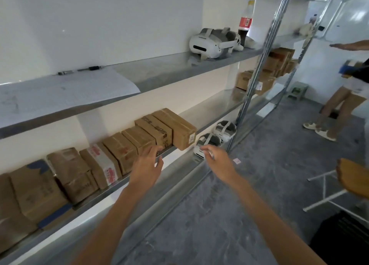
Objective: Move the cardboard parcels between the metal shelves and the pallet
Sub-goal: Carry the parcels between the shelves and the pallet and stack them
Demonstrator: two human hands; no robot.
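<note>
Standing before cardboard parcels [123, 150] lined along the middle metal shelf [209, 109], left hand [147, 164] just beside them, right hand [217, 160] apart. Holding nothing, fingers loosely spread.

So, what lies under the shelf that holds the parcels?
On the lower shelf lie a far headset and a near headset, which the right hand partly covers. Further left, the parcel shelf hides that level.
</note>
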